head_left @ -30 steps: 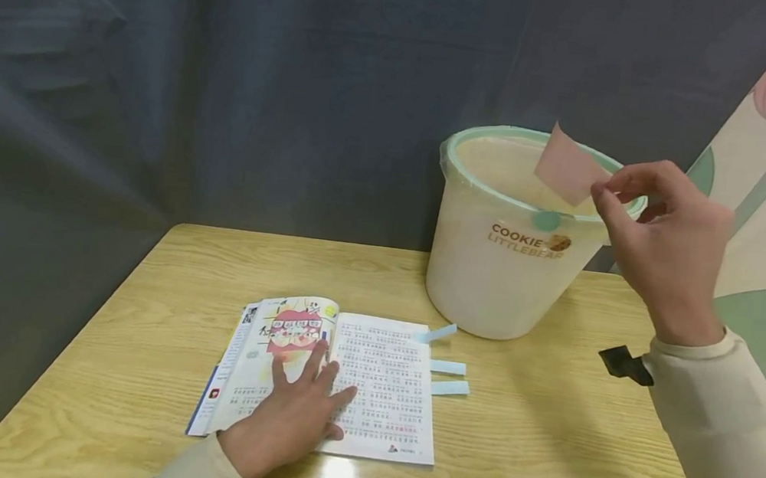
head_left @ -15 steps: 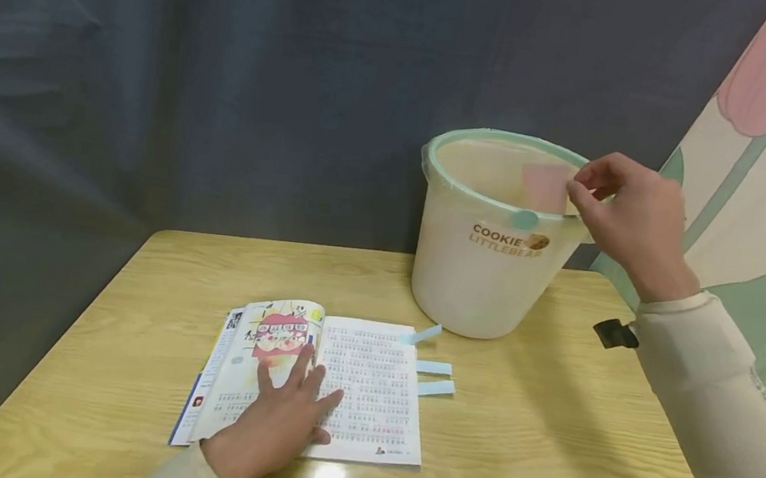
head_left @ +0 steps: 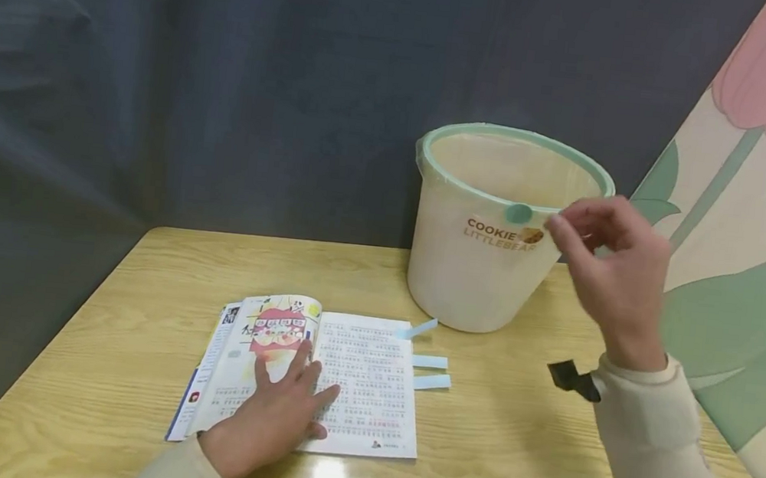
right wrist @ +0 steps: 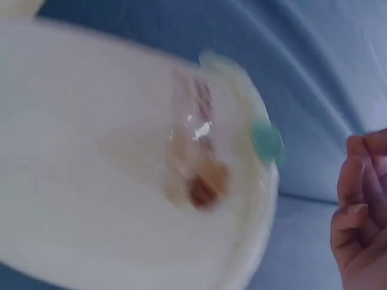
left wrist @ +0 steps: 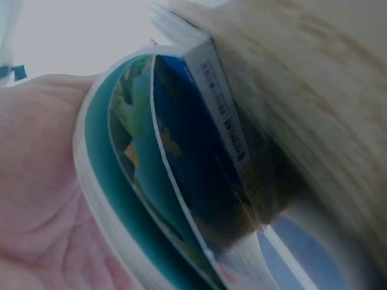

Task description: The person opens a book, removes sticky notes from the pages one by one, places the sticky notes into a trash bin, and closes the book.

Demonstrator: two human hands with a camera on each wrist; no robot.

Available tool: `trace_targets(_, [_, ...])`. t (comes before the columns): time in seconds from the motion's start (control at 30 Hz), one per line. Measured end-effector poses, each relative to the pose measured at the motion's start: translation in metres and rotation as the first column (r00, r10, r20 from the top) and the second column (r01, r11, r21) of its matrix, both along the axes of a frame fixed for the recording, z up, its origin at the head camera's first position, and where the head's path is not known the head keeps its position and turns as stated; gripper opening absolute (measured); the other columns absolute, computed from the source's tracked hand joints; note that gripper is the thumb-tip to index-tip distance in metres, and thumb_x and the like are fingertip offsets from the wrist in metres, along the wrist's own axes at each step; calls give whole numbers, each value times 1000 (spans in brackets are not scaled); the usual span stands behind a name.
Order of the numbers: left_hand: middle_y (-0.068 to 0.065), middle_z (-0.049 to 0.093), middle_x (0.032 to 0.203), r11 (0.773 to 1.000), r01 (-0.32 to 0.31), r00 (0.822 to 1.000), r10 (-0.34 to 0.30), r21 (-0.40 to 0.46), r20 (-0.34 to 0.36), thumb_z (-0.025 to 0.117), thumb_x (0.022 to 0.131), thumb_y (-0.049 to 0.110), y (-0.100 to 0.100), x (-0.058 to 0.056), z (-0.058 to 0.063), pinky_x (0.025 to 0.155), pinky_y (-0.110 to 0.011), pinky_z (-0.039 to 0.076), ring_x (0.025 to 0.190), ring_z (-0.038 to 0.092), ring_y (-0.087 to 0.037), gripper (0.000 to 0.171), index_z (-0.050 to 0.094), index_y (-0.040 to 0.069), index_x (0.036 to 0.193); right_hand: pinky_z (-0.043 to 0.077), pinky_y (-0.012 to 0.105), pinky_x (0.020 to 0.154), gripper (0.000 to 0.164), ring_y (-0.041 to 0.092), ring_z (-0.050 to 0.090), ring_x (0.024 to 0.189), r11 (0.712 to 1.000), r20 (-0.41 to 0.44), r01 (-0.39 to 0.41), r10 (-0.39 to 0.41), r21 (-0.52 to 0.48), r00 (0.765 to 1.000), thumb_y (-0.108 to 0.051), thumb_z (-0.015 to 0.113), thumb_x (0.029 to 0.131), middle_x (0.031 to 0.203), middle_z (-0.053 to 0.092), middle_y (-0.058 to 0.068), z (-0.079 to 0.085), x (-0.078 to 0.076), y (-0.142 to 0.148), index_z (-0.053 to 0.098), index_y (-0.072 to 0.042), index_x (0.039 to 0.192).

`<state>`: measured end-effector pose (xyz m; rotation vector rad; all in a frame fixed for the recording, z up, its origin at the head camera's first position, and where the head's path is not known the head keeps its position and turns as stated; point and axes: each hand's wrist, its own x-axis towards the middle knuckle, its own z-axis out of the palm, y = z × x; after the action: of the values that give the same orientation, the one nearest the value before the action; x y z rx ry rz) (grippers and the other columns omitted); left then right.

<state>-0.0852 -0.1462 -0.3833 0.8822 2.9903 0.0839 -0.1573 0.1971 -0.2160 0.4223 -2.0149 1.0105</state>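
Note:
My left hand (head_left: 274,417) rests with spread fingers on an open book (head_left: 368,391), across the fold between its pages. In the left wrist view the palm (left wrist: 48,193) lies against curved pages, beside the book's spine (left wrist: 221,103). Three pale blue sticky tabs (head_left: 431,382) jut from the right page's edge. At the front right of a whitish bin (head_left: 469,278) with a green rim is my right hand (head_left: 618,273), its fingers loosely bent. Nothing shows between those fingertips (right wrist: 357,208) in the right wrist view. The bin's floor is hidden.
The wooden table (head_left: 102,350) carries the book in front and the bin at the back right. A dark curtain (head_left: 300,92) hangs behind. On the right is a cloth (head_left: 731,288) with a tulip pattern. A black strap end (head_left: 570,380) sticks out from the right sleeve.
The pink paper slip that my right hand pinched over the bin went down inside it and is out of sight. The right hand has drawn back and lower. My left hand stays on the book.

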Motion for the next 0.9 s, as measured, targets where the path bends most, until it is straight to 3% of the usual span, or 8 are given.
trace_targets(0.07, [-20,54,141,1000,9,1000,-9,1,11,71,84,46,1,1,1,89,-86,32,147,30,-45,56,62,24,134,42,10,57,9,-3,56,63,998,40,-49,47,45,998,3,75,82,79,67,-17,-23,9,-6,70,1,90])
trace_targets(0.17, [-19,53,141,1000,24,1000,-23,-18,15,69,86,47,2,3,2,88,-85,34,147,31,-44,56,60,24,135,43,14,59,9,-1,56,65,972,210,-60,11,229,978,-5,75,85,77,68,-12,-55,13,-15,70,-11,88])
trace_targets(0.3, [-17,53,140,998,29,1000,-29,-60,1,67,86,50,1,5,3,88,-84,35,147,32,-43,55,59,26,136,47,26,63,4,6,60,69,884,468,-145,-91,445,879,-19,72,91,78,70,-5,-86,2,-23,69,-18,88])
trace_targets(0.4, [-17,53,139,997,31,999,-32,-72,-11,67,86,50,-1,7,1,87,-84,36,146,33,-42,55,59,26,135,47,30,61,12,9,59,67,834,575,-203,-158,513,803,-26,69,93,78,71,-2,-104,-5,-28,71,-16,87])
trace_targets(0.47, [-18,53,138,997,30,999,-31,-68,-12,68,86,49,-1,8,0,86,-84,37,145,33,-43,54,58,26,133,46,29,58,19,9,57,64,811,608,-219,-199,542,768,-31,66,95,76,70,-3,-113,-9,-30,72,-16,86])
trace_targets(0.57, [-18,53,139,997,21,1000,-22,-70,-8,67,86,50,-1,9,-3,85,-84,37,145,33,-42,54,58,27,133,41,28,54,28,10,52,60,794,625,-221,-238,566,744,-38,62,96,71,65,-4,-127,-14,-35,73,-15,84])
trace_targets(0.7, [-17,52,139,998,18,1000,-19,-68,-13,66,85,51,0,9,-4,86,-83,37,145,33,-42,54,57,27,133,35,28,50,38,13,45,55,770,609,-199,-288,606,739,-41,56,100,59,52,-3,-142,-18,-40,64,-17,72])
trace_targets(0.9, [-17,52,139,997,22,1000,-23,-69,-19,66,86,51,1,7,-3,86,-83,38,146,33,-41,54,58,27,134,35,27,47,32,12,44,51,745,519,-145,-297,652,802,-33,59,98,57,51,-4,-157,-21,-48,60,-16,71])
